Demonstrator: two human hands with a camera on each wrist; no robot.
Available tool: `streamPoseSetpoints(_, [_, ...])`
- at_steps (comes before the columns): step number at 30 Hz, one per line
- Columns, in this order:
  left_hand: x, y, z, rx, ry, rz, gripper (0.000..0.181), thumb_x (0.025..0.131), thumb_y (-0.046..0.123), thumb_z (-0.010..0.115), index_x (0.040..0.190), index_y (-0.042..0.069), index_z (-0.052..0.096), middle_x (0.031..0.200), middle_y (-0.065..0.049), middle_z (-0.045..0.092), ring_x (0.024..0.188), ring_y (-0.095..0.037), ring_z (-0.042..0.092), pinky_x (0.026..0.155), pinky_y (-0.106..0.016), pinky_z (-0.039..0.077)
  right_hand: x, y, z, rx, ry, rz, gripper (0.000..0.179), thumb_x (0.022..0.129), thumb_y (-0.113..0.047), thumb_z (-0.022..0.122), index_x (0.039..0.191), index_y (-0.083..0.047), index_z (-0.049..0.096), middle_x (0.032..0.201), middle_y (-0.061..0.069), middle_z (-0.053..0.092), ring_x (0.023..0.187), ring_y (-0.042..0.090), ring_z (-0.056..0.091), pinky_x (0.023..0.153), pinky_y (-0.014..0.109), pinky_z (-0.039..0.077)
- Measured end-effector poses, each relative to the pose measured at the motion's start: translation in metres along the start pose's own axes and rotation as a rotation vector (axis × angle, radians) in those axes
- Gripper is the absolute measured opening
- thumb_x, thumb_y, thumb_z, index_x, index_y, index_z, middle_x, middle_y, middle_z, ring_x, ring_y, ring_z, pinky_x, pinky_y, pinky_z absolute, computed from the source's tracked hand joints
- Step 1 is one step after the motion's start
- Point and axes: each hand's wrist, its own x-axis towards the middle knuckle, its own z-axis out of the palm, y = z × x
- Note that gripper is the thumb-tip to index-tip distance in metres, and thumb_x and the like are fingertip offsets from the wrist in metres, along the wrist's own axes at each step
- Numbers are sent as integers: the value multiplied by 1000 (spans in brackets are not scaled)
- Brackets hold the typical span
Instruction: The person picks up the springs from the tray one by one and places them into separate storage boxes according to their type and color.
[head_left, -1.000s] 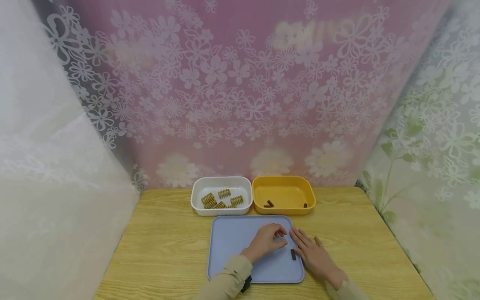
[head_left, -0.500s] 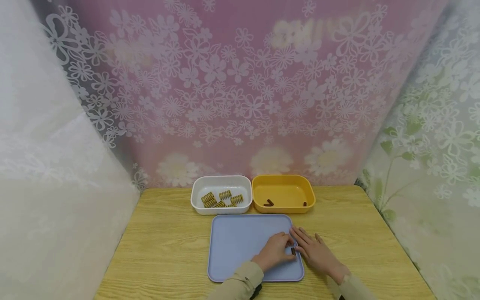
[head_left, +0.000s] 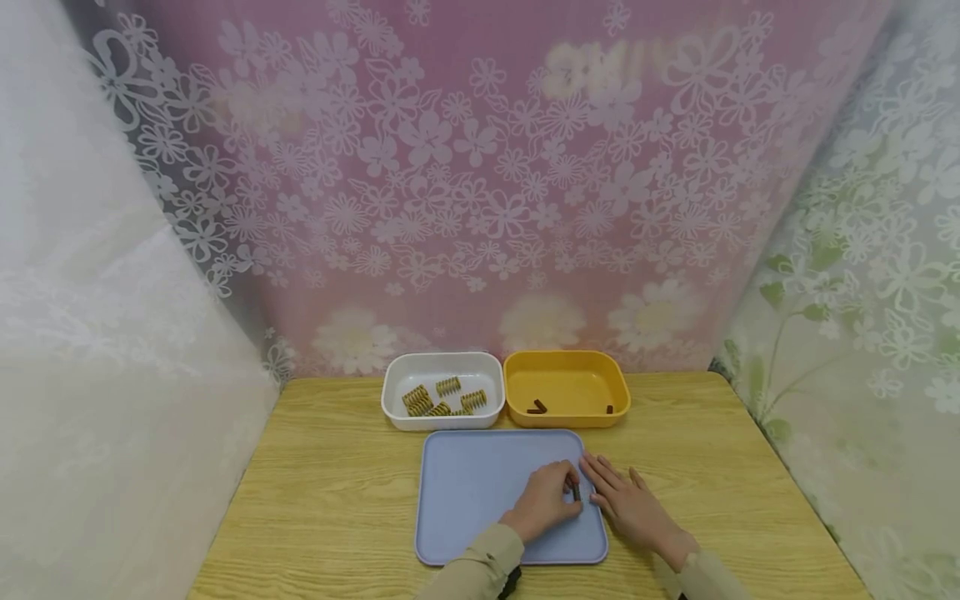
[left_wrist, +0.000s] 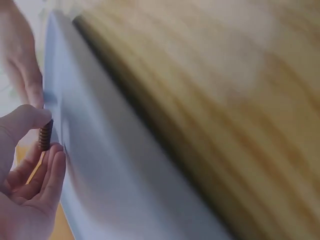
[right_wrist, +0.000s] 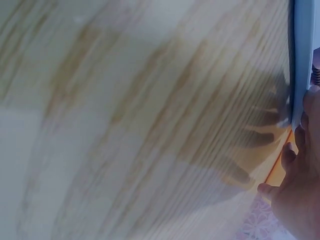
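Note:
My left hand (head_left: 542, 502) is over the right part of the blue tray (head_left: 472, 500). Between its thumb and fingertips it pinches a small dark brown spring (head_left: 577, 492). In the left wrist view the coils of this spring (left_wrist: 45, 135) show clearly, with the thumb at one end and fingers at the other. My right hand (head_left: 633, 510) lies with straight fingers along the tray's right rim, close to the left fingertips. From the right wrist side, the right hand (right_wrist: 300, 185) is seen beside the tray edge, partly cut off by the frame.
Behind the tray stands a white bin (head_left: 480, 364) with several yellow springs (head_left: 448, 386). Touching its right side, a yellow bin (head_left: 570, 379) holds a few small dark brown pieces (head_left: 538, 407). Everything stands on a wood-grain table (head_left: 330, 475), with flowered curtains around.
My left hand has moved right to the dark brown spring lying by the tray's right rim, gripped it, and shifted it slightly left. The right hand has stayed nearly still.

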Motion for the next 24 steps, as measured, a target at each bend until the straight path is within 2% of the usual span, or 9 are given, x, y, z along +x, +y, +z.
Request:
streamPoseSetpoints(3, [0,-7,-7,-65,52,-11,27,81,11,83,100,14,64,83,9,61,71,5,50,63,-10,44,0,-1,1,-13,21,-6,52,102,-27,58,151,-13,49,154,7,49,138,31,49,96,73,40])
streamPoseSetpoints(6, [0,-11,-16,-119,89,-16,29,80,5,82,101,13,64,85,6,63,72,4,54,65,-11,46,1,-2,1,2,34,-7,51,101,-24,60,150,-10,50,153,10,50,137,33,49,94,74,40])
streamPoseSetpoints(9, [0,-13,-26,-155,112,-28,30,80,1,81,102,12,65,88,2,65,75,0,58,66,-13,48,3,-6,0,-15,-2,16,51,103,-23,59,150,-7,49,154,12,48,138,35,48,96,74,40])
streamPoseSetpoints(14, [4,-19,-36,-184,119,-53,29,81,0,79,105,12,66,91,2,66,77,-1,58,69,-14,50,4,-10,-1,-21,-62,90,52,104,-24,56,153,-9,45,157,11,44,142,35,44,102,73,36])
streamPoseSetpoints(18, [8,-24,-43,-209,123,-71,31,81,-1,78,106,12,66,92,2,66,76,1,57,69,-15,51,3,-8,5,-20,-15,77,52,105,-27,55,153,-11,46,155,11,46,140,34,46,98,74,37])
streamPoseSetpoints(24, [16,-25,-60,-217,131,-98,32,82,-3,77,109,10,66,94,-1,67,80,-6,61,71,-17,52,1,-7,9,-35,29,53,51,105,-31,54,152,-12,47,155,8,48,140,30,47,96,73,39])
